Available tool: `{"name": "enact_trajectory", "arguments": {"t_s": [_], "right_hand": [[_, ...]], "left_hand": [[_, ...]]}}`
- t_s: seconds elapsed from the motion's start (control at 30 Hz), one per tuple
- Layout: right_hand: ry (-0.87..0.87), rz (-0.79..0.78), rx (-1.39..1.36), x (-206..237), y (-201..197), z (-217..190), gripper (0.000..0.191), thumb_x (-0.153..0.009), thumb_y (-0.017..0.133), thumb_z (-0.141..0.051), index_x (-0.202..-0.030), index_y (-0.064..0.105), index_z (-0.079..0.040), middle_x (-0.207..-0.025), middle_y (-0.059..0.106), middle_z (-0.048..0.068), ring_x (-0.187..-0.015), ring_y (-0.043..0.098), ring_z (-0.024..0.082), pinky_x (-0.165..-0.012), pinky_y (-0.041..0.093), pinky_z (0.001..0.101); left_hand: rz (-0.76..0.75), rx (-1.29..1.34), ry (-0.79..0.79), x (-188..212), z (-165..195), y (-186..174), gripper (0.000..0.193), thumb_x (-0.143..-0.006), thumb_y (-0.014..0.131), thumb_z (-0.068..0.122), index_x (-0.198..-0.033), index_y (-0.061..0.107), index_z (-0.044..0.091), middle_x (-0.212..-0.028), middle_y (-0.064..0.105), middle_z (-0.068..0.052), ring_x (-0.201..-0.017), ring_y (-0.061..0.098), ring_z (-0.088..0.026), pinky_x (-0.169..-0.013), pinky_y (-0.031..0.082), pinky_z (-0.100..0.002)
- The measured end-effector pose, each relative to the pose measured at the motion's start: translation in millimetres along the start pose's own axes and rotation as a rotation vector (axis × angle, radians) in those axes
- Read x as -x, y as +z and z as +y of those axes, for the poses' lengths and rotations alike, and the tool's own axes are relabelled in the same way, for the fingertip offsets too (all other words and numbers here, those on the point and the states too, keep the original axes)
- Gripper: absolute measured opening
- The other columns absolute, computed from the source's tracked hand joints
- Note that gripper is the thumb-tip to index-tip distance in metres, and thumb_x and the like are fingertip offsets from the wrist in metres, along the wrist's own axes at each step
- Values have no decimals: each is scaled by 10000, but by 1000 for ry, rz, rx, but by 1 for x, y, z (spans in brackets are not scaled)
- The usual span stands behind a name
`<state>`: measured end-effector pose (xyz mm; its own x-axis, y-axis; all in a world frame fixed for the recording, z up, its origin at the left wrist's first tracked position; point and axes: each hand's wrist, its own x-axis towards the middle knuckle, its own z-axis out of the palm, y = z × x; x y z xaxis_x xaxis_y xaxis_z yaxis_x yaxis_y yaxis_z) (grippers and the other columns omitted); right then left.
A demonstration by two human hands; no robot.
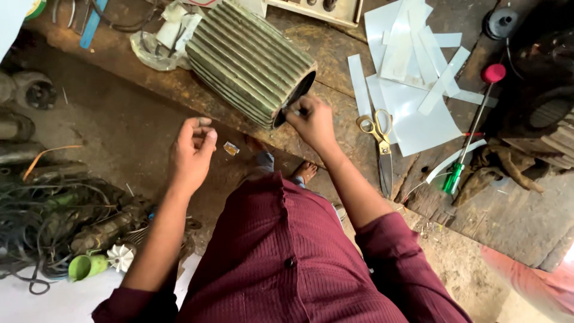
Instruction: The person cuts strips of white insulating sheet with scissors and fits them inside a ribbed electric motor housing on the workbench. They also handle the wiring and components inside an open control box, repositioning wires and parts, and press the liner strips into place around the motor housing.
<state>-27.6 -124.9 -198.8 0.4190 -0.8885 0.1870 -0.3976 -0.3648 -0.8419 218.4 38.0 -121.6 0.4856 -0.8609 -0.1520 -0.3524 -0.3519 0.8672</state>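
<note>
The table (335, 54), a worn and stained wooden top, carries a finned motor housing (248, 57) lying on its side near the front edge, open end toward the person. Judged by its ribbed metal body, the housing is heavy and rigid; the fins offer a firm, non-slip purchase, and it is best gripped with both hands around the barrel rather than by the thin rim of the bore. It is also the only hollow vessel in clear view; its bore is dark and the contents cannot be made out.

To the right lie cut white paper strips (412, 78), light and flimsy, easily creased. Beside them rest yellow-handled scissors (379, 137) and a screwdriver (472, 131) with a red knob and green grip.

The right hand (312, 119) is at the rim of the housing's open end, fingers pinched together on something small there, possibly a strip edge; the view is too poor to confirm. The left hand (194, 149) hangs off the table edge, fingers loosely curled, holding nothing visible.

On the floor at the left, a tangle of wire (48, 215) and a small green cup (86, 266), contents not discernible.
</note>
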Motion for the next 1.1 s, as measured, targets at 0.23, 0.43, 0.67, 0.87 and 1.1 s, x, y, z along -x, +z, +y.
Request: {"name": "enact_trajectory", "arguments": {"t_s": [0.23,0.43,0.67,0.87,1.1], "right_hand": [[53,91,-41,12,-4,-12,75,-815,764,-124,-832,712,-73,-902,745,72,-801,709,224,-723,559,352],[58,16,-42,-5,11,-25,158,-797,812,-126,-905,743,-35,-876,663,118,-718,683,229,-652,541,335],[101,97,-73,2,22,-30,133,-853,803,-78,-958,739,-30,-926,685,114,-776,697,224,-676,565,310],[73,108,-63,23,27,-41,289,-894,703,-33,-1183,702,-32,-1149,677,147,-945,695,283,-820,564,352],[-40,-92,35,25,29,-40,598,-807,597,43,-1402,595,-11,-1377,543,207,-1243,546,397,-1091,446,449]], "left_hand": [[89,50,68,-41,9,-17,257,-1085,625,192,-1282,568,37,-1054,653,-14,-877,600,-89,-787,516,-257],[175,159,170,-106,17,-17,360,-1121,574,319,-1324,529,24,-1186,613,-45,-1025,584,-120,-914,512,-295],[-146,445,-130,-150,13,-12,756,-1027,418,596,-1579,258,105,-1614,313,-51,-1464,332,-196,-1145,347,-378],[-366,736,-14,-165,13,-10,931,-1009,492,658,-1644,213,36,-1699,249,-68,-1550,271,-219,-1269,245,-398],[-282,704,19,-161,7,-1,936,-1032,477,679,-1660,210,38,-1736,231,-67,-1607,217,-223,-1315,183,-385]]}}
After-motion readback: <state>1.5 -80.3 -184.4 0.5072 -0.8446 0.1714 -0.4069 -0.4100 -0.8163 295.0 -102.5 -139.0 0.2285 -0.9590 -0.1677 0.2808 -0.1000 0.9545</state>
